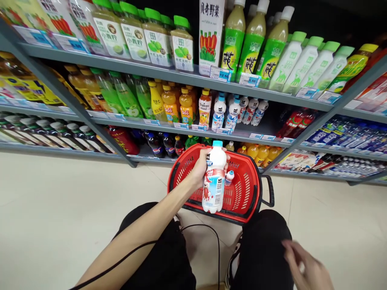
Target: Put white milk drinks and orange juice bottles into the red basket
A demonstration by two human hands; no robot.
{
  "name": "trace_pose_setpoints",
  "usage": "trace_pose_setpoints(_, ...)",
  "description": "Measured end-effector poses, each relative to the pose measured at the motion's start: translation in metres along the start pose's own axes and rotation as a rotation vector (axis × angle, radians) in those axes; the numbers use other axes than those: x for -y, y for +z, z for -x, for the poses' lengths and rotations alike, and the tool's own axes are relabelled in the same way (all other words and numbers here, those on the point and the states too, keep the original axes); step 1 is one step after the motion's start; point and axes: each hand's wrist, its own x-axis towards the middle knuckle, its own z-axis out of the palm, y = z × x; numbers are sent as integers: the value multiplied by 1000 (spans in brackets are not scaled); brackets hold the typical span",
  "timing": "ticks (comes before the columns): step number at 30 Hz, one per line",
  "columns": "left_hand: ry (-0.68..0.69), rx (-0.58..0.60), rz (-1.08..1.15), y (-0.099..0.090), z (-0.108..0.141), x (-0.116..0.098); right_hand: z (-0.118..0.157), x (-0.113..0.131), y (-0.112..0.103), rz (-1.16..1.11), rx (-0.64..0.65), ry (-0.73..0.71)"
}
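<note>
My left hand (200, 165) is wrapped round the neck of a white milk drink bottle (214, 189) with a blue cap. I hold it upright over a red shopping basket (242, 209), its printed label facing me. A smaller-looking white bottle (229, 177) with a blue cap is in the basket, just right of the held one. My right hand (308, 266) is low at the right, beside my knee, slightly blurred. Its fingers are partly spread and nothing shows in them.
A grey drinks shelf (193, 80) stretches across the front. Similar small white bottles (219, 114) stand on its middle level, beside orange juice bottles (186, 106). The basket's black handle (269, 191) juts right. A black cable (218, 245) hangs between my legs.
</note>
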Motion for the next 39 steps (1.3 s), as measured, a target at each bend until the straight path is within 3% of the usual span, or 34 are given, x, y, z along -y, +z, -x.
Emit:
trace_pose_setpoints(1, -2, 7, 0, 0, 0, 0, -21, 23, 9, -205, 45, -75)
trace_pose_setpoints(3, 9, 12, 7, -1, 0, -1, -62, 77, 32, -582, 301, -203)
trace_pose_setpoints(5, 35, 6, 18, -1, 0, -3, -93, 129, 60, -862, 710, -266)
trace_pose_setpoints(7, 73, -24, 15, -2, 0, -6, -112, 169, 87, -994, 1011, -272)
trace_pose_setpoints(10, 136, -105, -44, -5, -4, -13, -126, 197, 118, -1083, 1182, -240)
trace_pose_setpoints(12, 203, -173, -115, -8, -7, -20, -133, 200, 130, -1093, 1112, -259)
trace_pose_setpoints(15, 295, -198, -235, -12, -7, -31, -143, 192, 138, -1031, 729, -350)
trace_pose_setpoints(18, 310, -116, -363, -13, -5, -37, -150, 180, 139, -875, 342, -434)
trace_pose_setpoints(23, 315, 19, -437, -6, -2, -33, -153, 166, 129, -594, -33, -428)
trace_pose_setpoints(25, 325, 3, -364, -3, -4, -30, -154, 162, 126, -577, 60, -501)
trace_pose_setpoints(27, 311, -23, -286, -1, -5, -27, -153, 158, 128, -697, 326, -523)
trace_pose_setpoints(30, 245, -15, -189, -2, -6, -26, -145, 155, 139, -1008, 731, -357)
trace_pose_setpoints(32, 216, 6, -158, -2, -5, -27, -140, 154, 148, -1152, 874, -266)
trace_pose_setpoints(34, 214, 26, -146, -3, -4, -28, -137, 156, 153, -1220, 864, -253)
trace_pose_setpoints(39, 275, 28, -194, -1, -1, -31, -138, 164, 153, -1218, 619, -294)
